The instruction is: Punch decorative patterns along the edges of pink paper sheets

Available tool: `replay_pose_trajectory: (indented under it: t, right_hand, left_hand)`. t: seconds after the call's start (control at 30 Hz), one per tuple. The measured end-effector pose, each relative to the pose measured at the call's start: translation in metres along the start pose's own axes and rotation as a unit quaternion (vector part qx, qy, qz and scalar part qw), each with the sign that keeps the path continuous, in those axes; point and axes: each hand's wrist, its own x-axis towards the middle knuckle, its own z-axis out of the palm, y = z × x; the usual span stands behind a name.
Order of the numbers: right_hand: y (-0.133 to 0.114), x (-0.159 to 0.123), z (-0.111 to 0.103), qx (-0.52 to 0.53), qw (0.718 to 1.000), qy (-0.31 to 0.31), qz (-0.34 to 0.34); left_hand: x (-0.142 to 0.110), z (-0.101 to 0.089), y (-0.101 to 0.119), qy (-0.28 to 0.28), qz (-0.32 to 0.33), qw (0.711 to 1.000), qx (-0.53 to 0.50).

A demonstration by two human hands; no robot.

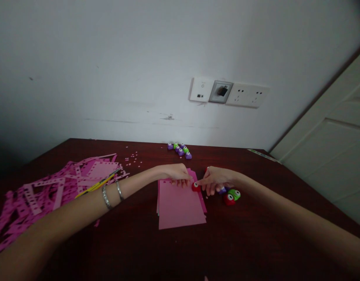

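A stack of pink paper sheets (181, 207) lies on the dark table, its top edge marked with small punched holes. My left hand (178, 174) is closed over that top edge, fingers curled on the paper. At the upper right corner of the sheet sits a small red craft punch (195, 187) with a white and black button. My right hand (216, 180) comes from the right, its index finger on the punch's button and its other fingers curled. Beside this hand are a green punch (234, 194), another red punch (229, 200) and a partly hidden purple one (222, 191).
Several purple and green punches (180, 150) stand near the wall. Cut pink paper strips (36, 195) heap up on the left, with long yellow slim objects (99, 183) on them and paper bits (132, 158) nearby. A narrow strip (263, 155) lies at the back right.
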Motion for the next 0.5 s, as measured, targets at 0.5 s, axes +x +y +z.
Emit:
replay_pose_trajectory:
  t: [0.5]
  right_hand:
    - [-0.005,0.018,-0.008,0.049,0.985,-0.086,0.140]
  left_hand:
    - [0.027,-0.004,0.004,-0.137,-0.044,0.987,-0.070]
